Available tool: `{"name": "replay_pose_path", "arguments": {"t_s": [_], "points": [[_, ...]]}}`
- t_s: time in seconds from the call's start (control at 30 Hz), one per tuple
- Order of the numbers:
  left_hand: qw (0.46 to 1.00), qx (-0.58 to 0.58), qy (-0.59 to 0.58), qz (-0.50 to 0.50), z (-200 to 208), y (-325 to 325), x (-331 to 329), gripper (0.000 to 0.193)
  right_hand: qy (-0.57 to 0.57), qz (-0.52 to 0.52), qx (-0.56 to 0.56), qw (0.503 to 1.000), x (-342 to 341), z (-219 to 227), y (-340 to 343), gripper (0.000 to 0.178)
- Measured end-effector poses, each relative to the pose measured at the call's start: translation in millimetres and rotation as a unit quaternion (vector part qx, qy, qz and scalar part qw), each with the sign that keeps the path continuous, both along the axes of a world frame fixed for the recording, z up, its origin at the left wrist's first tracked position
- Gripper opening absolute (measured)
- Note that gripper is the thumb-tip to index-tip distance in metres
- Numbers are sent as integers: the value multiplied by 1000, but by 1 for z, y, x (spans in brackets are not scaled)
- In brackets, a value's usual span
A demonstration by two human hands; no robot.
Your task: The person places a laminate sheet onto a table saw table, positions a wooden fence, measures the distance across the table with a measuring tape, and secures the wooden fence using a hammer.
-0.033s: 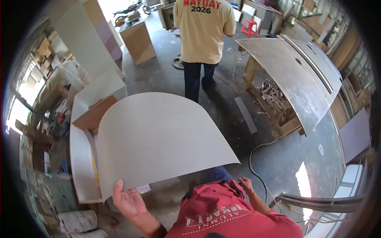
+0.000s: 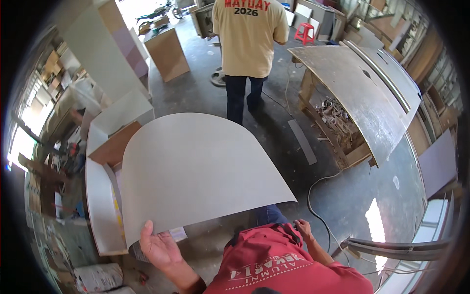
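A large, thin grey-beige sheet (image 2: 196,166) with a rounded far edge bows upward in front of me. My left hand (image 2: 157,247) grips its near left edge, thumb on top and fingers underneath. My right hand (image 2: 304,229) hangs by my hip, just below the sheet's near right corner. Its fingers are loosely apart, it holds nothing that I can see, and it does not seem to touch the sheet. My red shirt (image 2: 279,267) fills the lower edge.
A person in a yellow shirt (image 2: 249,44) stands ahead with their back turned. At right is a worn work table (image 2: 357,88) with wood scraps (image 2: 338,122) beneath. White cabinet panels (image 2: 100,206) lie at left, and a black cable (image 2: 318,196) crosses the floor.
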State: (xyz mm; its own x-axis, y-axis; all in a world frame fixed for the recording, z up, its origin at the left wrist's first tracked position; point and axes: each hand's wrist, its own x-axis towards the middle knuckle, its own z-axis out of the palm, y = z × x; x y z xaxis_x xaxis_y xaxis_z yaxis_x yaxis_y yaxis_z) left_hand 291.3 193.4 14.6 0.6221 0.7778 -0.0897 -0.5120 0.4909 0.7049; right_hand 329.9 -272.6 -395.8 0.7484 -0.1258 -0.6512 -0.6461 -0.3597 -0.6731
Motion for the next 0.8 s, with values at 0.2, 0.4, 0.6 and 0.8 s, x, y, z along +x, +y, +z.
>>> {"name": "replay_pose_path", "arguments": {"t_s": [0.2,0.4,0.6,0.8], "points": [[998,9,15,-55,-12,-3,161,39,-188,80,-47,978,82,26,64,32],[995,-1,21,-98,-2,3,305,43,-249,141,-13,958,235,90,90,32],[997,0,-9,-81,27,24,416,44,-231,263,106,931,363,161,137,41],[971,-36,-86,-222,16,71,537,33,-163,156,247,942,475,175,173,73]]}}
